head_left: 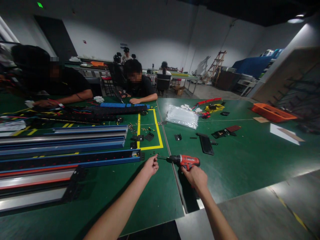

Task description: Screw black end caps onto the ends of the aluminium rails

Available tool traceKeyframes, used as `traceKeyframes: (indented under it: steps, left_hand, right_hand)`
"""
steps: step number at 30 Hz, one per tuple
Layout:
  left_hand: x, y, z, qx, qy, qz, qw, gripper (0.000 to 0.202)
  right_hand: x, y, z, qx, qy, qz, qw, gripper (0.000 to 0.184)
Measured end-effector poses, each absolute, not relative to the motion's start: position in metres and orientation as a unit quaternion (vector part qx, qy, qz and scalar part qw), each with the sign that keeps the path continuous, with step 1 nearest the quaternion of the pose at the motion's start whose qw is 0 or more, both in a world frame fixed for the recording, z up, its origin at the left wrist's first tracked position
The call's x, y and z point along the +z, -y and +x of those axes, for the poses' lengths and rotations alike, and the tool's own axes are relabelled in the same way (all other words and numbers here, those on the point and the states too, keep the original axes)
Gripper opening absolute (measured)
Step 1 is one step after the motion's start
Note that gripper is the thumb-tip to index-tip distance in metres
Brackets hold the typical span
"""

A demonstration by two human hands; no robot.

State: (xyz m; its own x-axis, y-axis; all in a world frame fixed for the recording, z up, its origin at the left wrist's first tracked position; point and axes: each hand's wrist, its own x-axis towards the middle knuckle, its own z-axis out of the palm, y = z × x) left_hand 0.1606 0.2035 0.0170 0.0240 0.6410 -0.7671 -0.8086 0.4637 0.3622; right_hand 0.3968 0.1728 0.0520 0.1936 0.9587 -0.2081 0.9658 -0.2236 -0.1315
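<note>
My right hand (pixel 198 178) is wrapped round the handle of a red and black cordless drill (pixel 190 162). The drill lies level over the seam of the green table, its long thin bit (pixel 163 157) pointing left. At the bit's tip, my left hand (pixel 151 165) has its fingers pinched together; whatever is between them is too small to make out. Just left of that hand is the end of a long blue rail (pixel 100 164) with a black inner strip. A few tiny dark screws (pixel 154 153) lie beyond my left fingertips.
Past my hands, black brackets (pixel 149 136) and small hardware lie around a yellow tape outline (pixel 162 141). To the right are a black phone-like slab (pixel 207 145), clear air-cushion wrap (pixel 182 116) and an orange tray (pixel 273 113). Two people sit across the table (pixel 250 150).
</note>
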Motion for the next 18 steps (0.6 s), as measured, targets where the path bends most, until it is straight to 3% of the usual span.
traceKeyframes:
  steps: [18]
  left_hand:
    - [0.0147, -0.2009, 0.1666, 0.524, -0.481, -0.065, 0.700, 0.020]
  right_hand:
    - [0.0579, -0.1706, 0.3938, -0.120, -0.628, 0.768, 0.016, 0.065]
